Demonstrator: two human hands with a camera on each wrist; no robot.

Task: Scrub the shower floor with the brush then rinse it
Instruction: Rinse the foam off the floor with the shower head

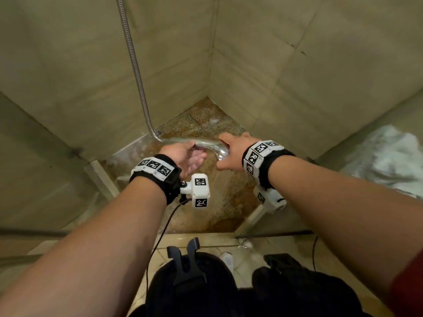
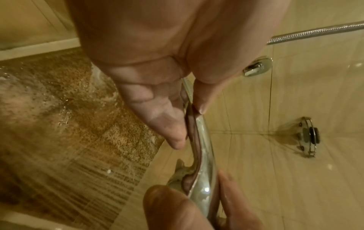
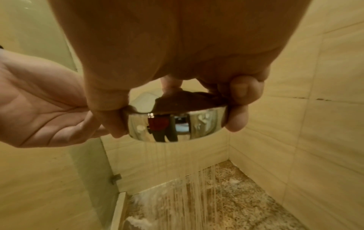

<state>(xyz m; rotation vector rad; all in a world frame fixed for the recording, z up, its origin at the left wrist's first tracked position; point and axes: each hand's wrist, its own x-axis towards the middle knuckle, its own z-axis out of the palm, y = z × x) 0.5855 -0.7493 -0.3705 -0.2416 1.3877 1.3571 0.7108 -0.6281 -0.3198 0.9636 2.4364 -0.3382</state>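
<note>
A chrome hand shower (image 1: 207, 143) hangs over the wet, speckled brown shower floor (image 1: 219, 197). Its metal hose (image 1: 135, 65) runs up the left wall. My right hand (image 1: 225, 154) grips the round spray head (image 3: 175, 124) by its rim, thumb on one side and fingers on the other. Water streams (image 3: 197, 194) fall from the head onto the floor, where foam lies along the left edge. My left hand (image 2: 190, 123) pinches the curved handle (image 2: 204, 155) between thumb and fingers, palm turned up. No brush is in view.
Beige tiled walls (image 1: 297, 76) close the corner. A small round drain (image 1: 158, 133) sits at the back left of the floor. Glass panels stand at both sides. Chrome wall fittings (image 2: 256, 68) (image 2: 308, 137) show on the tiles. A white cloth (image 1: 389, 161) lies outside on the right.
</note>
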